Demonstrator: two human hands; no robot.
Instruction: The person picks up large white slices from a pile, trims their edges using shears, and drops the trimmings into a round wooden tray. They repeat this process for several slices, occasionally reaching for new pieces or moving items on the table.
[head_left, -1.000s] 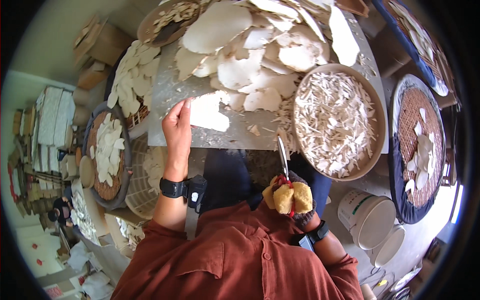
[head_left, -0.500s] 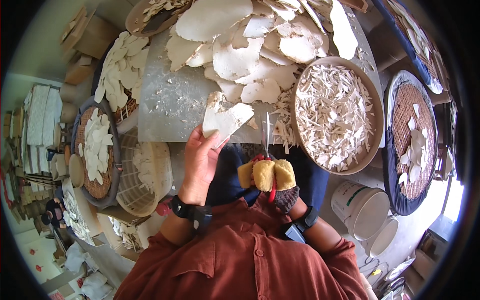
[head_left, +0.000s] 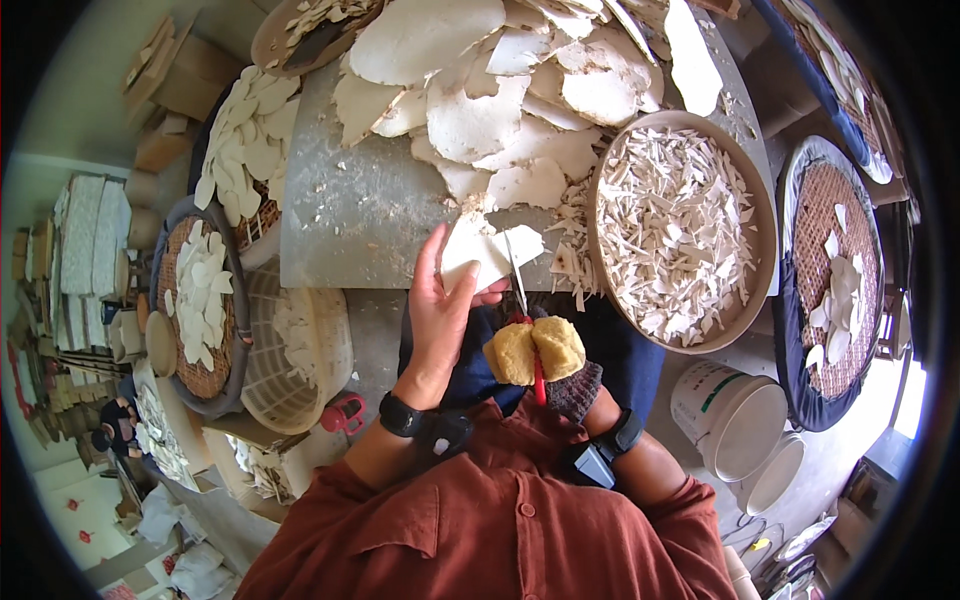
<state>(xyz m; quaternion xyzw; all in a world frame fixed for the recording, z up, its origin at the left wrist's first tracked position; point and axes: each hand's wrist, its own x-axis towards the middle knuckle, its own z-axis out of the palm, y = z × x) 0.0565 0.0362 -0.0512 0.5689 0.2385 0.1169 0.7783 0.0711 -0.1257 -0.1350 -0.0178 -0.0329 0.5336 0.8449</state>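
Note:
My left hand [head_left: 440,318] pinches a thin, flat white slice [head_left: 472,258] with a ragged far edge, over the table's near edge. My right hand [head_left: 574,392], in a dark knitted glove with thick yellow foam pads [head_left: 558,346] on its fingers, grips red-handled scissors [head_left: 519,284]. The blades reach up over the right part of the slice; whether it lies between them or behind them, I cannot tell. The right fingers are mostly hidden by the pads. Beyond both hands, a heap of similar large white slices [head_left: 480,120] covers the back of the grey table [head_left: 345,225].
A round tray [head_left: 770,235] of small white cut strips stands on the table at right, with loose scraps [head_left: 572,250] beside it. Woven racks with white slices flank the table. A plastic basket [head_left: 262,350] sits at left, white buckets [head_left: 725,415] at lower right.
My left hand has moved right with the slice, toward the scissors. The blades, upright and apart from the slice before, now overlap it and lean left. My right hand has turned slightly.

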